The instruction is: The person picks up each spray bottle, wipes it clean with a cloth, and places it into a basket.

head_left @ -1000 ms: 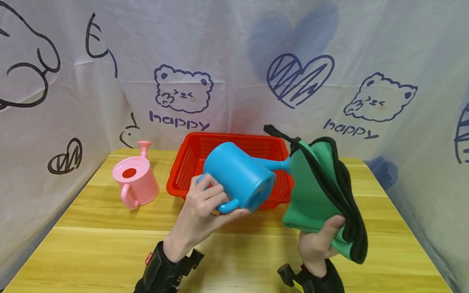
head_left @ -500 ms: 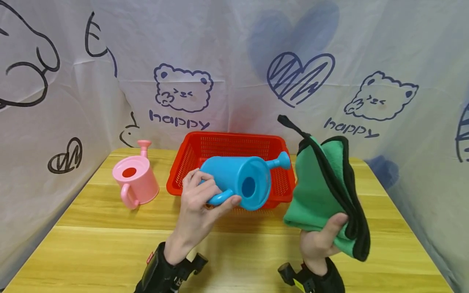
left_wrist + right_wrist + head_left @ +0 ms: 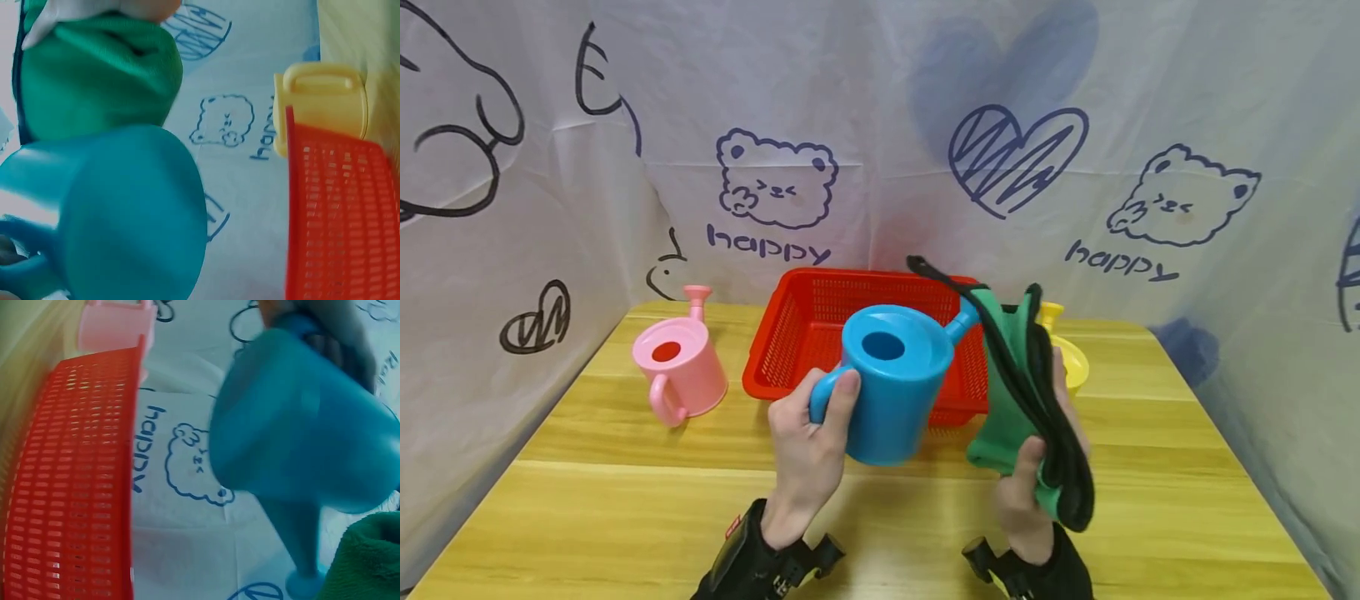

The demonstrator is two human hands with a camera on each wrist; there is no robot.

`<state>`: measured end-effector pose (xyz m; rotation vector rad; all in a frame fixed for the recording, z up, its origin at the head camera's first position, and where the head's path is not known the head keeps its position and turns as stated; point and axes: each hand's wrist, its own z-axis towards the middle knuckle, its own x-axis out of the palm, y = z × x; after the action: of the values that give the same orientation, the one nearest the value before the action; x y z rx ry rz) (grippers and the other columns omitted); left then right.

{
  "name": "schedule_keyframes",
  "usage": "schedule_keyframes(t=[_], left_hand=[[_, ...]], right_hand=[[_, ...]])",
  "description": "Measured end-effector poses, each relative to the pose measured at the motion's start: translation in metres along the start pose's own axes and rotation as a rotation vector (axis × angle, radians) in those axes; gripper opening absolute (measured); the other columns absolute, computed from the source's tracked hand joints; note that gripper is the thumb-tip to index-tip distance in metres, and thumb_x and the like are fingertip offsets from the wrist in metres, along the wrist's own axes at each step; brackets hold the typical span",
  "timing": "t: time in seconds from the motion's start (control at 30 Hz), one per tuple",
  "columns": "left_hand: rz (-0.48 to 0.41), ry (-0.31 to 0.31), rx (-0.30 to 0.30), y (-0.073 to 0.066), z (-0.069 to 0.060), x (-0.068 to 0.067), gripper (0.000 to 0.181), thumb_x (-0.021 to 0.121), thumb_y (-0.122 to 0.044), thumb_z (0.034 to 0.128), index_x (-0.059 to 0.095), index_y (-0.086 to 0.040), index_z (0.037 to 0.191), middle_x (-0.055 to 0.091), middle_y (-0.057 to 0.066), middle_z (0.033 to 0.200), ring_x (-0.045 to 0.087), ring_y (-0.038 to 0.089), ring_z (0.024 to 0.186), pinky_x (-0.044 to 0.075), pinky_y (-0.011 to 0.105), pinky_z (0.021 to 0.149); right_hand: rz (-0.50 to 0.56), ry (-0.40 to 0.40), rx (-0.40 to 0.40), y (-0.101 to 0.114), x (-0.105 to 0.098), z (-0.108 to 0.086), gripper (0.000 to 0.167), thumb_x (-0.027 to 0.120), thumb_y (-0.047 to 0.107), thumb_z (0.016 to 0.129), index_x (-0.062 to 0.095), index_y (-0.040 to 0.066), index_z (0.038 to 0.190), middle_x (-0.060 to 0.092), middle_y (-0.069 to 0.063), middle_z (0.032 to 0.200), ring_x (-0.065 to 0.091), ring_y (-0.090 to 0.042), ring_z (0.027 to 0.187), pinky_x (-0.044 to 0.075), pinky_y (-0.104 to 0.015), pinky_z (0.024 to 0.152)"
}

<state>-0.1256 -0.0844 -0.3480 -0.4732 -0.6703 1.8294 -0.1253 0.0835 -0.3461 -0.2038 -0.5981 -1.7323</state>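
Note:
My left hand (image 3: 808, 450) grips the handle of a blue watering can (image 3: 891, 417) and holds it upright above the table, in front of the red basket. The can's round top opening faces up, and its spout points right toward the cloth. In my right hand (image 3: 1026, 504) is a folded green cloth (image 3: 1011, 400) with black edging, the thumb on its near side. The cloth hangs close to the spout and partly hides it; I cannot tell whether they touch. The left wrist view shows the blue can (image 3: 131, 219) below the green cloth (image 3: 100, 81).
A red perforated basket (image 3: 760, 367) stands at the back middle of the wooden table (image 3: 625, 517). On its left is a pink watering can (image 3: 685, 375). A yellow watering can (image 3: 1073, 364), partly hidden by the cloth, stands on its right. A drawn-on white sheet (image 3: 887, 125) hangs behind.
My left hand has turned the blue watering can from lying tilted on its side to upright. My right hand has moved left with the cloth, and the yellow can has come into sight.

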Motion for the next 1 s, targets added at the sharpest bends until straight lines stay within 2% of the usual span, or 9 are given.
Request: schedule_keyframes(t=[0.07,0.13,0.27,0.33,0.47,0.67,0.8,0.93,1.0], left_hand=[[-0.028,-0.008,-0.047,-0.003,-0.003,0.001,0.039,0.059,-0.021,0.1023,0.050,-0.002,0.069,0.040,0.006,0.053,0.045,0.010,0.048,0.049,0.019,0.054],[-0.088,0.000,-0.096,-0.005,-0.005,0.003,0.036,0.055,-0.014,0.1034,0.048,-0.001,0.070,0.040,0.007,0.053,0.044,0.011,0.046,0.047,0.021,0.049],[-0.198,0.014,-0.195,-0.007,-0.007,0.005,0.034,0.047,-0.008,0.1053,0.046,0.000,0.073,0.039,0.008,0.051,0.044,0.012,0.040,0.043,0.022,0.042],[-0.213,0.011,-0.235,-0.007,-0.007,0.006,0.034,0.046,-0.009,0.1060,0.046,0.001,0.073,0.040,0.007,0.050,0.044,0.012,0.039,0.044,0.022,0.042],[-0.235,-0.022,-0.290,-0.006,-0.005,0.006,0.040,0.046,-0.014,0.1070,0.042,0.003,0.071,0.039,0.006,0.049,0.043,0.012,0.038,0.043,0.022,0.041],[-0.256,-0.094,-0.376,-0.001,0.002,0.000,0.048,0.047,-0.024,0.1074,0.039,0.005,0.070,0.039,0.000,0.049,0.040,0.012,0.036,0.041,0.021,0.040],[-0.260,-0.051,-0.380,0.001,0.001,-0.001,0.046,0.045,-0.021,0.1080,0.039,0.005,0.070,0.038,0.001,0.048,0.040,0.013,0.036,0.042,0.022,0.040],[-0.259,0.038,-0.377,0.001,-0.002,0.002,0.041,0.043,-0.017,0.1084,0.041,0.004,0.073,0.039,0.005,0.049,0.043,0.013,0.037,0.045,0.023,0.041],[-0.254,0.063,-0.371,0.002,-0.003,0.002,0.038,0.043,-0.015,0.1082,0.043,0.004,0.075,0.039,0.007,0.050,0.044,0.013,0.038,0.045,0.024,0.042]], right_hand=[[-0.014,0.139,-0.092,-0.003,0.003,-0.001,0.033,0.053,0.015,0.104,0.062,-0.010,0.124,0.065,-0.011,0.137,0.059,-0.023,0.134,0.041,-0.037,0.117],[-0.055,0.254,-0.154,-0.007,0.005,-0.004,0.034,0.055,0.016,0.104,0.062,-0.010,0.125,0.062,-0.012,0.141,0.055,-0.026,0.138,0.041,-0.038,0.117],[-0.165,0.401,-0.185,-0.013,0.006,-0.016,0.042,0.058,0.021,0.102,0.059,-0.006,0.134,0.053,-0.012,0.149,0.050,-0.027,0.142,0.041,-0.036,0.115],[-0.207,0.442,-0.193,-0.016,0.005,-0.022,0.046,0.059,0.024,0.101,0.057,-0.003,0.138,0.050,-0.013,0.151,0.047,-0.029,0.144,0.040,-0.038,0.115],[-0.224,0.520,-0.223,-0.021,0.001,-0.031,0.047,0.059,0.027,0.101,0.056,0.002,0.142,0.046,-0.011,0.155,0.040,-0.032,0.149,0.035,-0.040,0.120],[-0.220,0.649,-0.410,-0.022,-0.005,-0.039,0.039,0.054,0.024,0.104,0.061,0.003,0.137,0.049,-0.013,0.154,0.036,-0.034,0.150,0.027,-0.046,0.125],[-0.249,0.680,-0.477,-0.024,-0.006,-0.039,0.038,0.053,0.023,0.104,0.064,0.002,0.132,0.052,-0.014,0.151,0.038,-0.035,0.149,0.026,-0.048,0.125],[-0.296,0.686,-0.467,-0.026,0.000,-0.028,0.045,0.049,0.034,0.105,0.066,0.002,0.130,0.054,-0.013,0.150,0.040,-0.036,0.148,0.027,-0.049,0.125],[-0.312,0.700,-0.445,-0.027,0.003,-0.023,0.049,0.047,0.040,0.105,0.065,0.002,0.131,0.053,-0.013,0.150,0.039,-0.036,0.148,0.027,-0.050,0.124]])
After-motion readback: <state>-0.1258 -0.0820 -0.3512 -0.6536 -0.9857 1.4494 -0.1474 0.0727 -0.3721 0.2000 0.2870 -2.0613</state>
